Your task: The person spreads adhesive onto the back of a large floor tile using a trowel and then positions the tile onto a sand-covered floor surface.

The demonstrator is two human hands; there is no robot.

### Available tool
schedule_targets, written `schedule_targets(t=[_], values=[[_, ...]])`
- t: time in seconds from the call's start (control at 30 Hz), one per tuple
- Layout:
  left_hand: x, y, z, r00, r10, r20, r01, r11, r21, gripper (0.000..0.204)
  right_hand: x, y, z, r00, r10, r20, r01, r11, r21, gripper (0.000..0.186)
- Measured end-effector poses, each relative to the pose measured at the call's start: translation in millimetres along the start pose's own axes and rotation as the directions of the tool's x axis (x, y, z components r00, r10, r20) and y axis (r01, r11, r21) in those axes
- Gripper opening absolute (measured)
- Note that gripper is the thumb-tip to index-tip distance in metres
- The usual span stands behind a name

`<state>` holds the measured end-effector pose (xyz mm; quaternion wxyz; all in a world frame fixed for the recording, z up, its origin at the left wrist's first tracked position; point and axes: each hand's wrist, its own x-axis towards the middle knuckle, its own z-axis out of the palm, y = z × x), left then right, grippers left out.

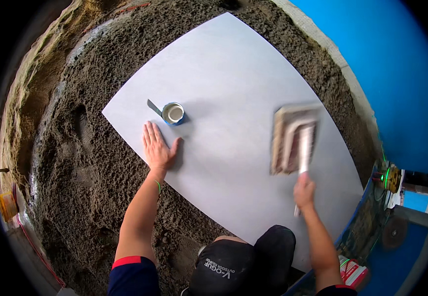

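A large pale tile (224,148) lies on a bed of rough grey mortar (86,163). My left hand (159,148) rests flat on its left part, fingers spread and thumb out, holding nothing. Just beyond those fingertips stands a small blue round can (173,113), open at the top, with a grey flap sticking out to its left. My right hand (304,191) is wrapped round the light handle of a mallet with a broad rectangular head (288,140). The head is smeared by motion over the tile's right part, so I cannot tell whether it touches.
Blue flooring (386,64) lies beyond a pale edge at the right. A yellow device (392,178) with a green light sits at the far right, near a round disc (395,233) and a red-and-white box (353,274). A yellow object (7,206) is at the far left.
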<state>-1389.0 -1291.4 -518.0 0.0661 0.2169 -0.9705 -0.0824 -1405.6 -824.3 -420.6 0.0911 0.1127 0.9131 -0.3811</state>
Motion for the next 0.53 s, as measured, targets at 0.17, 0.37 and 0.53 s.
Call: schedule_targets(t=[0.17,0.37,0.53], values=[[-1,-5,1,0.998,0.043,-0.044,-0.040,0.998,0.055,0.092,-75,115,-26,0.931,0.331,0.154,-0.288,0.926,-0.246,0.068],[-54,78,30,0.988,0.105,0.113,-0.106,0.994,0.003,0.098,-153,160,-69,0.810,0.553,0.196,-0.578,0.809,0.107,0.067],[-149,249,37,0.657,0.724,0.210,-0.670,0.688,-0.277,0.099,-177,190,-79,0.717,0.679,0.159,-0.683,0.638,0.356,0.061]])
